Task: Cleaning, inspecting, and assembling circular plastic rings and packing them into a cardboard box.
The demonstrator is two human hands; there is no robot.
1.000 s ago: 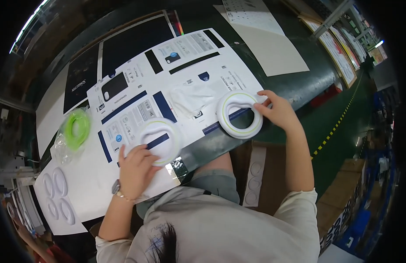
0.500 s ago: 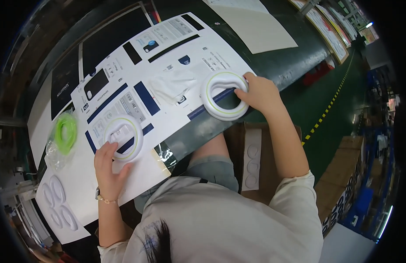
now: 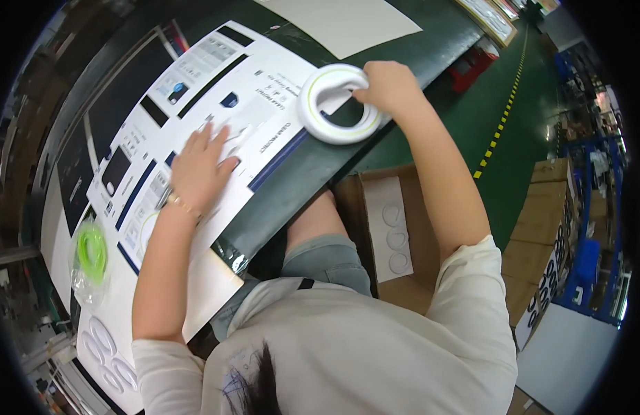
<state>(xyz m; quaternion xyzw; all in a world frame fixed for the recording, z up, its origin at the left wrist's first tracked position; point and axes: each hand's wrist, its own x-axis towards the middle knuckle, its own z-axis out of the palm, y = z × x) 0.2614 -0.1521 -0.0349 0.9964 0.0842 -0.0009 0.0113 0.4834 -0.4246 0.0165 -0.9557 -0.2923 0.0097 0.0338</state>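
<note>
White ring in your right hand, left hand spread over print

Your right hand pinches the ring by its right-hand rim, thumb inside the hole; a thin green line runs round it. Your left hand holds nothing that shows, its fingers fanned beside a crumpled white piece; whether its palm touches the printed sheet you cannot tell.

Beyond your left hand, the sheet carries navy bars, phone-case pictures, a blue round mark and dark lettering: larger lines are legible near the ring, while small blocks blur. Left of your left forearm, a clear bag holds something bright green. Dark green tabletop shows between your hands; below your right hand, an open carton contains a white card bearing three circles.
</note>
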